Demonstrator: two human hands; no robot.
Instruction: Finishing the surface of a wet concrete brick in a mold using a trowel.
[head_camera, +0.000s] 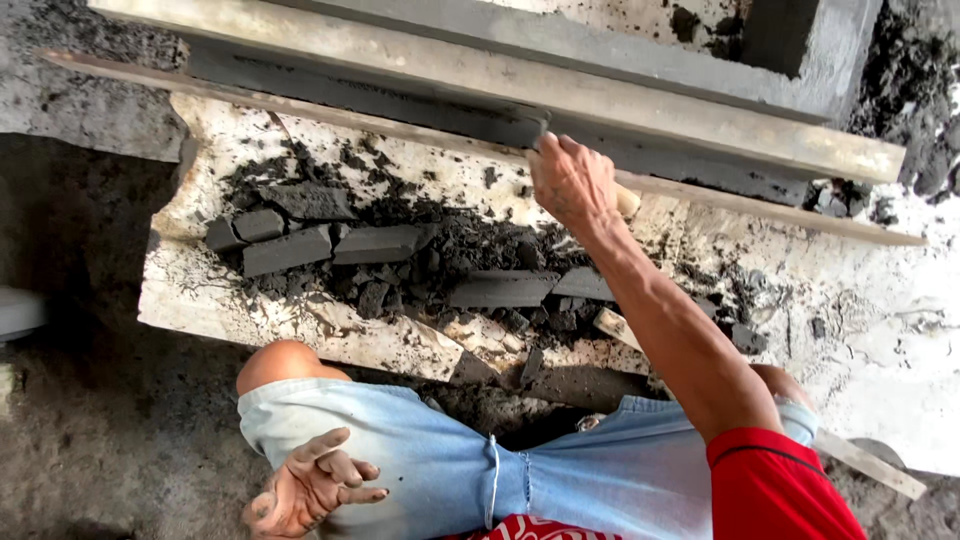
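Observation:
My right hand (572, 180) reaches forward and grips a wooden handle (627, 201) of a tool whose dark blade (525, 128) lies against a long dark clay slab (400, 105). The slab sits between two long wooden slats (700, 125). My left hand (312, 485) rests on my left thigh, palm up, fingers loosely curled, dirty and holding nothing. Several cut dark clay bars (288, 250) lie among crumbs on the white board (230, 310) in front of my knees.
I sit in light blue shorts (450, 470) and a red shirt. A grey concrete block (800, 40) stands at the back right. Loose dark clay (910, 90) is heaped at the far right. A thin wooden strip (870, 465) lies by my right knee.

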